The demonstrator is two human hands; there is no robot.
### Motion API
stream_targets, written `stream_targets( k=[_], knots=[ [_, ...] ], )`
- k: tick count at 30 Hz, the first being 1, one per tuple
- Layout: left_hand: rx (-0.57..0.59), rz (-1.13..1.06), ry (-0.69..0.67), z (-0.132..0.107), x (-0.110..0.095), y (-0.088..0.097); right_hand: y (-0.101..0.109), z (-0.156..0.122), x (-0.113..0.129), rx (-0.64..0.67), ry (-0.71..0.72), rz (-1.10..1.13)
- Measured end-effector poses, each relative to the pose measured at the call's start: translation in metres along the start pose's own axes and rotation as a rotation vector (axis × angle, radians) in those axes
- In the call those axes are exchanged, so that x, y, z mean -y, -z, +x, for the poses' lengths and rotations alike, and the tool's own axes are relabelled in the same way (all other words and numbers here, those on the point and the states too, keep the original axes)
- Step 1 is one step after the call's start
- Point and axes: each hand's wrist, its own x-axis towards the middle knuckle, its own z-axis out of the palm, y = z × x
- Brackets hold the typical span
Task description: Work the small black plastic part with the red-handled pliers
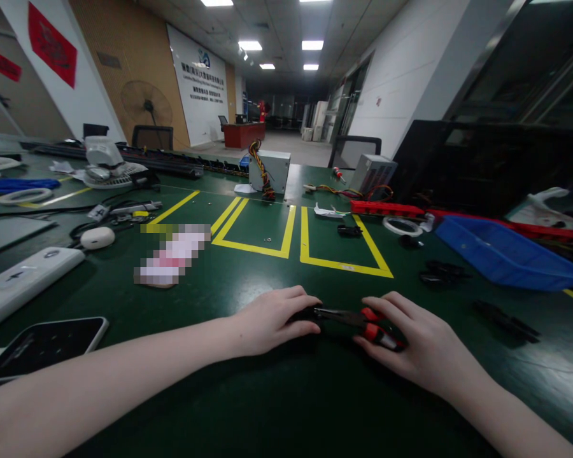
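Pliers (351, 318): red-handled, lying between the two hands, nose toward the left fingers.
Right hand (420, 343): fingers curled about the red handles, thumb beneath.
Left hand (272, 321): fingers and thumb pinching a small dark part (307, 313); they hide most of it, so I can't tell whether the nose bites it.
Green tabletop (267, 407): yellow tape outlines (329, 264) beyond the hands, a black piece (349, 231) by the right-hand strip.
Right side: blue tray (501, 254), black connectors (442, 273) near it.
Left side: white oblong case (21, 289).
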Motion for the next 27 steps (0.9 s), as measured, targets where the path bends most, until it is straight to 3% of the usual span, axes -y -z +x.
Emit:
stream_targets(
  k=[12,27],
  knots=[
    [0.016,0.079,-0.035,0.0009,-0.0016,0.0010,-0.0003,-0.0028,-0.0066,-0.085,0.084,-0.152],
    [-0.067,-0.045,-0.071,-0.0016,0.0048,-0.0036,0.0002,-0.0010,-0.0053,-0.055,0.045,-0.069]
  ],
)
